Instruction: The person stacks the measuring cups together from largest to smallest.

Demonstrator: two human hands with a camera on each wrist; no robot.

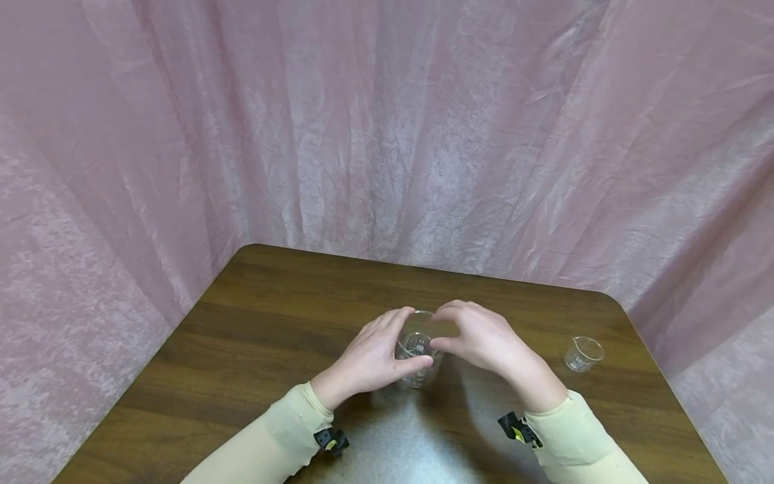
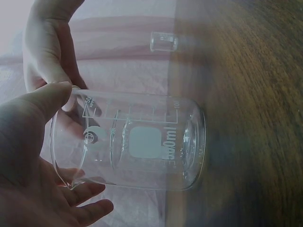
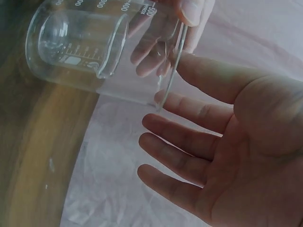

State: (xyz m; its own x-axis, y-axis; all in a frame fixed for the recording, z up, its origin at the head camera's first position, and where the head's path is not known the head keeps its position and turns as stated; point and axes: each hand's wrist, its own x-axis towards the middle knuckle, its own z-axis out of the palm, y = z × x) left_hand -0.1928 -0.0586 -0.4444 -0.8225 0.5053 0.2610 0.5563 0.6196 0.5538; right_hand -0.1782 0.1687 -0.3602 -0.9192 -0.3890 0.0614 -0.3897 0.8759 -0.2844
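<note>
A large clear glass beaker [image 2: 147,142] with white markings stands upright on the wooden table, a smaller beaker [image 3: 80,42] inside it at the bottom. My left hand [image 1: 377,349] holds the large beaker near its top, thumb on the near side of the rim and fingers round the far left. Across from it, my right hand [image 1: 484,336] has its thumb and index fingertips right at the rim. Its other fingers spread loosely below in the right wrist view. Nothing lies in the right palm [image 3: 265,156].
Another small glass beaker [image 1: 583,354] stands on the table, to the right of my right hand. The brown wooden table [image 1: 272,316] has rounded far corners. Pink velvety curtains [image 1: 387,134] hang behind it and at both sides.
</note>
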